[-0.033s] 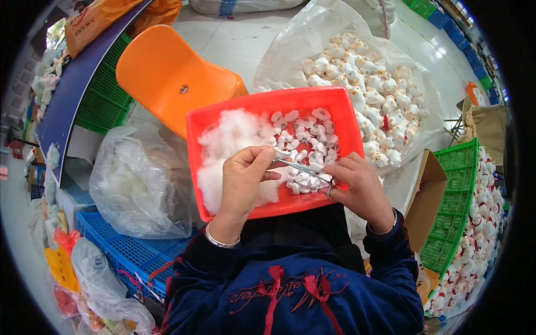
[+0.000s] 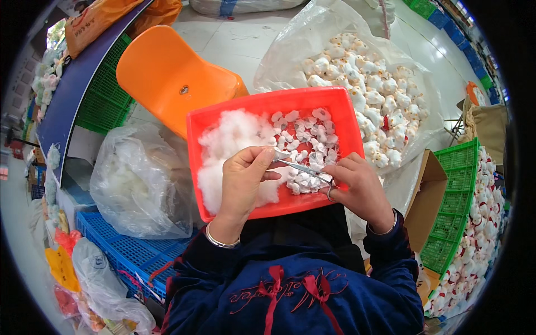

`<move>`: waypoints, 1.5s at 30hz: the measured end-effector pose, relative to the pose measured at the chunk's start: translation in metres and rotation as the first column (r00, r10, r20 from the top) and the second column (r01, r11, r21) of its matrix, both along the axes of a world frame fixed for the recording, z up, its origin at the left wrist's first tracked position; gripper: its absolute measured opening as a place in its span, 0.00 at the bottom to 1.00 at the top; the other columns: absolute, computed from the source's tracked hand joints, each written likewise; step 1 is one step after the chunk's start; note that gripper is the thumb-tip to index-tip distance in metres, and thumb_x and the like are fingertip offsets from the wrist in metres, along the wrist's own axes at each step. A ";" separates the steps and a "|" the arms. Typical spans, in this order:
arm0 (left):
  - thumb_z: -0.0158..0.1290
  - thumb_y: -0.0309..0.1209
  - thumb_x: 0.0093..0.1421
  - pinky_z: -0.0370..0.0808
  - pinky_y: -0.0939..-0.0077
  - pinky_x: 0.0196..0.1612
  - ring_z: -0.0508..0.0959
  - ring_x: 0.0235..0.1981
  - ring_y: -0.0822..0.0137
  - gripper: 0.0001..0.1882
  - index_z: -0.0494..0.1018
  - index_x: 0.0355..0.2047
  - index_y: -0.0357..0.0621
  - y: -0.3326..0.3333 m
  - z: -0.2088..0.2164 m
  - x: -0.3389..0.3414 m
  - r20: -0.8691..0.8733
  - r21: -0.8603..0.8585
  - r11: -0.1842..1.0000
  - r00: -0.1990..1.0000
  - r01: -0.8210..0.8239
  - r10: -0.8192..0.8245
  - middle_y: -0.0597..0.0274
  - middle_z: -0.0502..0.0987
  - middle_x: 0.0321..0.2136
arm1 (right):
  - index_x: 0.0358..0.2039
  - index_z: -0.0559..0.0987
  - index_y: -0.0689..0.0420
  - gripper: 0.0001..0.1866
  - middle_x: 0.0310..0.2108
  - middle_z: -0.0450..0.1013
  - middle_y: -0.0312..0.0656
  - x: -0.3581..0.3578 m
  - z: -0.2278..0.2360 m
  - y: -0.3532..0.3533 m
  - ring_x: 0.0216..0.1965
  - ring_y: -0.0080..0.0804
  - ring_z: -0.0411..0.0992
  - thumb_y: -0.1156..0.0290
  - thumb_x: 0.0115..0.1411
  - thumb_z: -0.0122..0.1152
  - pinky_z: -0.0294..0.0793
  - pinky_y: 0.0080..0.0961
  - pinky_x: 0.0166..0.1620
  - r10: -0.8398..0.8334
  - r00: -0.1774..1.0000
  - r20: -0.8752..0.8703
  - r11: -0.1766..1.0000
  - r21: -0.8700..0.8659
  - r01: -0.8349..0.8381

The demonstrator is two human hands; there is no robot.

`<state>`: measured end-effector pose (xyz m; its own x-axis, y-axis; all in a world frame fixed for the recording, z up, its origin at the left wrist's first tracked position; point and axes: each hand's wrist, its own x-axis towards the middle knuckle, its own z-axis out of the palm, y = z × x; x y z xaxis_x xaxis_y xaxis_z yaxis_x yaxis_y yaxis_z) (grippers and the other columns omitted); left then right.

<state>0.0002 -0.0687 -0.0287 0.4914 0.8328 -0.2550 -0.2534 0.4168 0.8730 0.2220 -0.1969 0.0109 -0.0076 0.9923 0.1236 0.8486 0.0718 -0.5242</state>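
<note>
My left hand (image 2: 245, 176) pinches a small white fabric piece (image 2: 281, 154) between thumb and forefinger, above the red plastic tray (image 2: 194, 131). The slim metal forceps (image 2: 304, 168) are in my right hand (image 2: 357, 183), whose fingers wrap the ring handles. Their tip meets the fabric piece at my left fingertips; whether it is inside the piece is hidden. Fluffy white stuffing (image 2: 226, 145) fills the tray's left side. On its right lie several small white fabric pieces (image 2: 306, 183), some heaped near my right hand.
Beyond the tray stand an orange chair (image 2: 173, 78) and a clear bag of white plush parts (image 2: 385, 106). Left are a plastic bag of stuffing (image 2: 137, 184) and a blue crate (image 2: 114, 245). A cardboard box (image 2: 427, 195) and green crate (image 2: 449, 212) flank my right arm.
</note>
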 end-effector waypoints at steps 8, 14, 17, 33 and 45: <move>0.57 0.30 0.71 0.82 0.79 0.36 0.86 0.40 0.67 0.11 0.80 0.45 0.33 -0.001 0.004 0.000 -0.009 0.003 1.000 1.000 0.002 -0.002 0.56 0.85 0.39 | 0.42 0.84 0.56 0.20 0.32 0.75 0.41 0.003 0.000 -0.003 0.38 0.43 0.72 0.71 0.46 0.75 0.73 0.38 0.42 -0.013 1.000 0.024 1.000 0.007 0.013; 0.57 0.30 0.70 0.82 0.79 0.36 0.86 0.40 0.68 0.11 0.80 0.45 0.33 -0.001 0.004 -0.001 -0.017 0.023 1.000 1.000 0.007 -0.006 0.57 0.85 0.38 | 0.43 0.84 0.56 0.20 0.32 0.76 0.41 0.000 0.002 -0.003 0.39 0.43 0.72 0.71 0.47 0.75 0.73 0.38 0.43 -0.014 0.999 0.045 1.000 0.009 0.014; 0.57 0.30 0.70 0.82 0.78 0.36 0.86 0.39 0.68 0.11 0.80 0.45 0.33 -0.004 0.006 0.000 -0.055 0.040 0.999 0.998 0.009 -0.007 0.57 0.85 0.38 | 0.44 0.83 0.56 0.22 0.34 0.75 0.41 0.000 0.003 -0.004 0.41 0.44 0.72 0.70 0.47 0.76 0.74 0.38 0.45 -0.006 1.000 0.027 1.000 -0.017 0.006; 0.59 0.29 0.69 0.78 0.82 0.30 0.84 0.31 0.74 0.10 0.81 0.44 0.34 -0.001 0.001 -0.011 -0.077 0.170 0.983 0.996 0.063 -0.051 0.62 0.84 0.33 | 0.41 0.84 0.56 0.21 0.31 0.76 0.42 0.000 0.003 -0.002 0.37 0.45 0.74 0.63 0.46 0.79 0.74 0.39 0.42 0.032 0.998 -0.047 0.996 -0.078 -0.035; 0.57 0.29 0.71 0.80 0.82 0.34 0.85 0.35 0.73 0.10 0.81 0.45 0.35 -0.007 0.007 -0.005 0.045 0.214 0.970 0.991 0.111 -0.123 0.60 0.85 0.36 | 0.40 0.84 0.60 0.20 0.29 0.77 0.43 -0.011 0.005 -0.002 0.35 0.42 0.76 0.70 0.47 0.79 0.76 0.35 0.39 0.001 0.954 -0.299 0.993 -0.116 -0.038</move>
